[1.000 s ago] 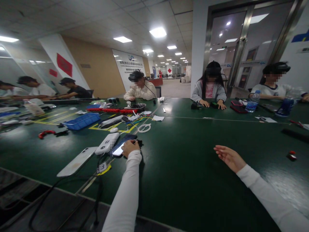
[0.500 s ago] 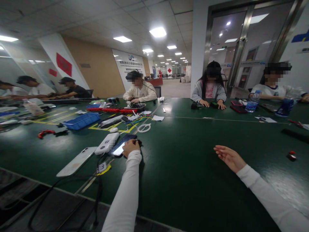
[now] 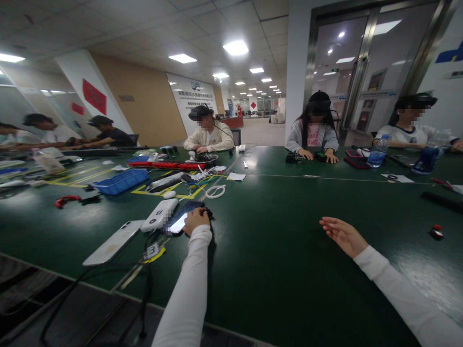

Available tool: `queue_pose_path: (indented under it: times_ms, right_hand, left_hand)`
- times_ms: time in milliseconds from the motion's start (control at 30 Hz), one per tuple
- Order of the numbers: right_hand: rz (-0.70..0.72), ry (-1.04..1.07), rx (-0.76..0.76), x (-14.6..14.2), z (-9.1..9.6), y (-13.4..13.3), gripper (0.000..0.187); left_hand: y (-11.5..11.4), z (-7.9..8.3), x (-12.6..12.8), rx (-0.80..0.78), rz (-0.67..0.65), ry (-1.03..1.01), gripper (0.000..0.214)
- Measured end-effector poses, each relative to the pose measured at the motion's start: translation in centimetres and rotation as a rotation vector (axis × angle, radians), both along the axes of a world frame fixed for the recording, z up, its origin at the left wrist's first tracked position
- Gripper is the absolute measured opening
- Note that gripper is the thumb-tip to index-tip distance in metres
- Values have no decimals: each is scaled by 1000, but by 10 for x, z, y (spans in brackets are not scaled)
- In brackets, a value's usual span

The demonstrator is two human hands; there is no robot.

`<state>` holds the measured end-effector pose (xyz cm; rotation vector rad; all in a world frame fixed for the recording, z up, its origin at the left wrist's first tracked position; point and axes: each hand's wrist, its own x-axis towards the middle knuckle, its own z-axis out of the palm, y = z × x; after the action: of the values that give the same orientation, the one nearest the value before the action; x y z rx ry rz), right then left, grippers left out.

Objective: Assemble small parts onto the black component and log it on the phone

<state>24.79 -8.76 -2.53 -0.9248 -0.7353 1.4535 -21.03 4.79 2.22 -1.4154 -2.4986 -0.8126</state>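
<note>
My left hand (image 3: 196, 220) rests on the dark green table (image 3: 275, 241), its fingers curled over a small black object at the edge of a lit phone (image 3: 180, 220). What the fingers grip is mostly hidden. A white power bank (image 3: 159, 214) and a silver phone (image 3: 114, 242) lying face down sit just left of it. My right hand (image 3: 342, 233) lies on the bare table to the right, palm turned up, fingers loosely stretched, holding nothing. Both arms wear white sleeves.
Black cables (image 3: 144, 270) run off the near table edge. A blue tray (image 3: 122, 181), a red power strip (image 3: 166, 165) and a white cable coil (image 3: 216, 192) lie further back. A small red item (image 3: 436, 232) sits far right. Several people sit round the table.
The view has shifted very slightly left. Both of my hands stay where they were.
</note>
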Motion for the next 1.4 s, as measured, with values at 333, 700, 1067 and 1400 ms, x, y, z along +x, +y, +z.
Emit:
queue_pose_path:
  times_ms: [333,700,1067,1400]
  right_hand:
    - [11,-21,8,0,1,-2,28]
    - [20,-197,80,-9,8,-4,31]
    - [213,-1103,417,-36,26,-13,67]
    - [226,-1219,503,-38,25,-12,73]
  left_hand:
    - [4,-1,4,-105,-85,69,34]
    - [-21,-5,96,-175,-698,118,27]
    - [-108,3,213,-160,-1226,186,22]
    - [-118,2,236,-117,-1231,180,15]
